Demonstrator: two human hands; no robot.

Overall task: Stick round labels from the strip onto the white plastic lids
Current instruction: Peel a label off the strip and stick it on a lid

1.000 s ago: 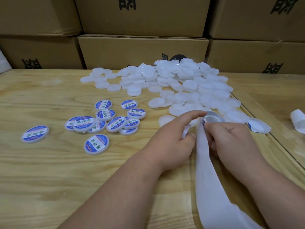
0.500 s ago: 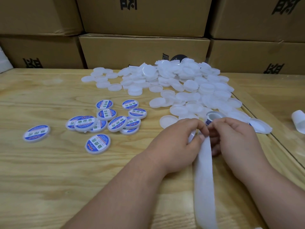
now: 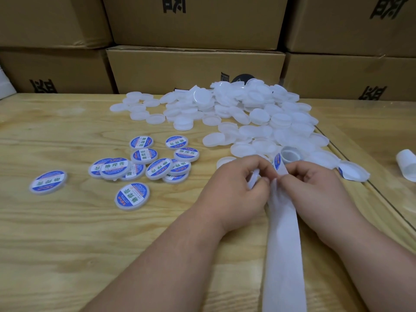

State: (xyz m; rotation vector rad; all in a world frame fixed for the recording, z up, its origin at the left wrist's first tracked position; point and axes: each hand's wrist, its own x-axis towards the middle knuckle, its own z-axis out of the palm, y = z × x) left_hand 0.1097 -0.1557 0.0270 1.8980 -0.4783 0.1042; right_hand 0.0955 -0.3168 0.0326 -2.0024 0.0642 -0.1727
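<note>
Presently both hands meet over the strip (image 3: 284,233), a white backing tape that runs from the near edge of the bench (image 3: 67,233) up to the fingers. The left hand (image 3: 236,188) is curled, its grip holding a plain white lid (image 3: 253,179) on edge between thumb and fingers. The right hand (image 3: 315,188) pinches the strip at its upper end, where a blue-edged round label (image 3: 277,159) curls up beside a small roll core (image 3: 290,155). Left and right fingertips sit touching or nearly so; which, I cannot tell.

Beyond the hands lies a heap of unlabelled white lids (image 3: 247,113), spreading toward the cardboard boxes (image 3: 193,70) stacked along the back. To the left of the hands, a cluster of labelled lids (image 3: 144,163) lies flat, some overlapping, with one labelled lid (image 3: 48,182) well apart at far left and another (image 3: 132,196) nearer. A loose piece of backing (image 3: 353,171) lies to the right of the hands.
</note>
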